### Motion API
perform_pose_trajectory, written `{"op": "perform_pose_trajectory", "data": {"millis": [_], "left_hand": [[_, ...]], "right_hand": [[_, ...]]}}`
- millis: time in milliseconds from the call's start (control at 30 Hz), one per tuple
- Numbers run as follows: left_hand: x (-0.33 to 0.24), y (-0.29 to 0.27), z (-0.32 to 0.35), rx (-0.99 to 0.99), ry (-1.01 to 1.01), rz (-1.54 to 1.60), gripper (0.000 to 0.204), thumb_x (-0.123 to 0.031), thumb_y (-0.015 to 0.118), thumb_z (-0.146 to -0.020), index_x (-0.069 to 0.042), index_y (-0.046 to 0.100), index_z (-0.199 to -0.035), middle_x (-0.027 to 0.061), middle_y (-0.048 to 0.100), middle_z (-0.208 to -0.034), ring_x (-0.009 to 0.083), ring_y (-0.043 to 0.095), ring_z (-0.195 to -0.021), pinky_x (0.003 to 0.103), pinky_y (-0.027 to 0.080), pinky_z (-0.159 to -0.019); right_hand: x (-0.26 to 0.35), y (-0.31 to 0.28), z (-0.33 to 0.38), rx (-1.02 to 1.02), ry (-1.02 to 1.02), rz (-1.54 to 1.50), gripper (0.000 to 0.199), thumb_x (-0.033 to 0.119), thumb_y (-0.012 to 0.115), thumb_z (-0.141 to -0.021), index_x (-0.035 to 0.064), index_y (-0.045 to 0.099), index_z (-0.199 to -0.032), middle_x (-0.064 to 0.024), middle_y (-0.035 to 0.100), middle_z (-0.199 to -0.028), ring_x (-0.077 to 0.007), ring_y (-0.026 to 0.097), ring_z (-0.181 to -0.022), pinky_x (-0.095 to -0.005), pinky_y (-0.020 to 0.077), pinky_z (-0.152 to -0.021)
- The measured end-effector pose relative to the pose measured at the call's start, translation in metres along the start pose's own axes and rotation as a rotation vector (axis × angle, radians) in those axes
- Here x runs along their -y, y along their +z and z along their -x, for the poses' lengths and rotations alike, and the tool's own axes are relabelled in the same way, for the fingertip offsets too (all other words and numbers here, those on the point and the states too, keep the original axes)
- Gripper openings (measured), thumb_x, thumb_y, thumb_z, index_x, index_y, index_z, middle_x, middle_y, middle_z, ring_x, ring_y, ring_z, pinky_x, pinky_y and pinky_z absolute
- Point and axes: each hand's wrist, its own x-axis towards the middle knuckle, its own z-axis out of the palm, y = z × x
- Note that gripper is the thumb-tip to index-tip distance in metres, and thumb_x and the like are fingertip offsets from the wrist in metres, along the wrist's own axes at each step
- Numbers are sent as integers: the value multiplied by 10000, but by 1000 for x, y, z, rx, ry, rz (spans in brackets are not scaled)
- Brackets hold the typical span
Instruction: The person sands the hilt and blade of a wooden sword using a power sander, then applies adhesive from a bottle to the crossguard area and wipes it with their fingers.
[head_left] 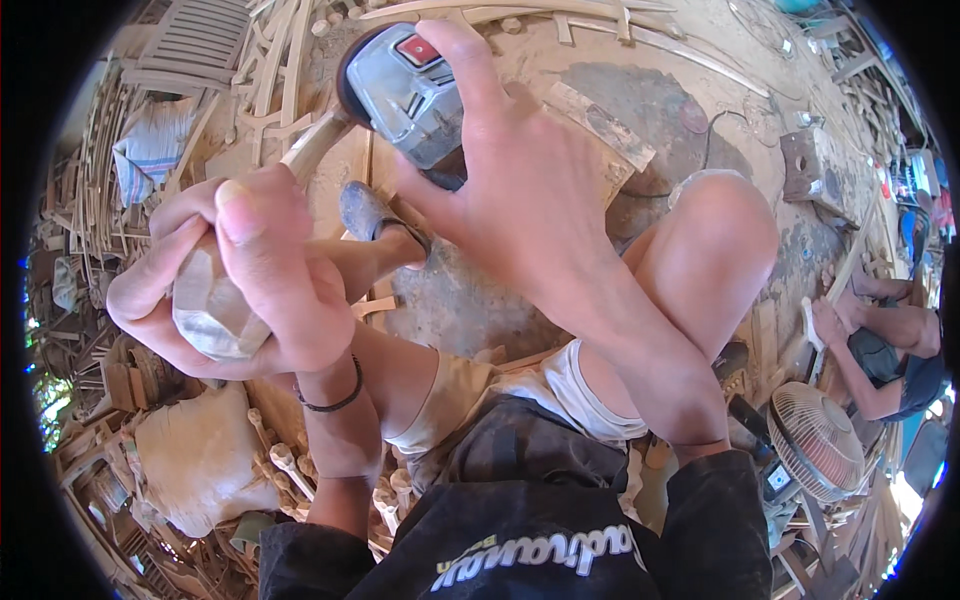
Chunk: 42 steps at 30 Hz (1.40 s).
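Observation:
My left hand [285,285] is closed around a pale carved wooden piece [215,308], its blunt faceted end poking out toward me. The narrower shaft of that piece runs up and to the right, up to the edge of the grinder's disc. Gripped in my right hand [535,185] is a grey angle grinder [408,100] with a red patch on its housing. The thumb and one finger show around the tool; the other fingers are hidden. Whether the dark round disc touches the wood, I cannot tell.
Below my hands are my bare legs and a grey clog [362,208]. Loose wooden parts [285,65] lie at the upper left, and several turned pieces [288,462] beside my left hip. At the right stand a fan [815,440] and a wooden block [810,165]; a co-worker [885,345] sits there.

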Motion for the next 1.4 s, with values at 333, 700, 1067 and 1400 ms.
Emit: {"op": "perform_pose_trajectory", "data": {"millis": [333,700,1067,1400], "left_hand": [[1,2,0,-75,-21,45,351,-70,809,-956,-28,511,-1136,171,671,-754,219,650,-705,330,542,-665],[-3,3,-6,-118,-12,-116,302,-22,769,-984,-25,496,-1114,165,657,-744,199,638,-666,306,527,-642],[3,-2,-10,-93,94,-187,233,30,691,-1039,-11,475,-1117,159,657,-695,184,634,-602,291,541,-613],[10,-9,-12,-81,164,-250,252,9,728,-1015,-5,496,-1111,170,675,-779,193,665,-675,299,566,-660]], "right_hand": [[6,-34,-12,276,167,-19,962,419,811,-962,242,262,-1732,-380,721,-1168,-535,777,-893,-605,632,-770],[13,-29,-17,195,175,78,982,451,790,-988,281,215,-1766,-383,728,-1147,-540,776,-890,-629,633,-765],[15,-20,-10,191,120,179,927,405,853,-922,307,345,-1691,-250,775,-978,-479,780,-841,-574,621,-735],[4,-5,1,12,-21,3,949,334,924,-838,219,422,-1634,-258,775,-961,-481,784,-785,-569,626,-700]]}}
